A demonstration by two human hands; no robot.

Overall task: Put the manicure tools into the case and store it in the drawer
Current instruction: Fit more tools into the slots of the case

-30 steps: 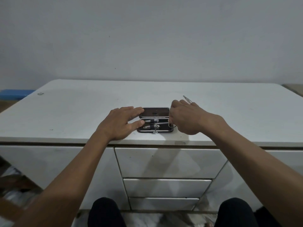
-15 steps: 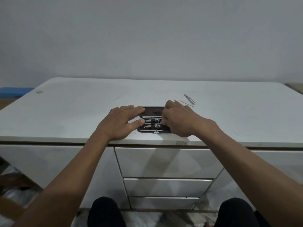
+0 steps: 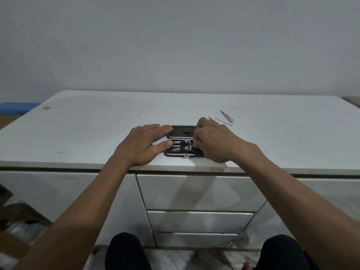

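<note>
While over case (image 3: 182, 131), hands (image 3: 213, 142) curled, flat.

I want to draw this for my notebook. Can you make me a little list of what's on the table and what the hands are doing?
table: white top, drawers shut
case: open, flat near the front edge
in case: two clippers under a strap
left hand: fingers straight, resting on the case's left end
right hand: fingers curled at the case's right end, pushing a tool in; tool mostly hidden
loose: tweezers and a thin stick behind the right hand
</note>
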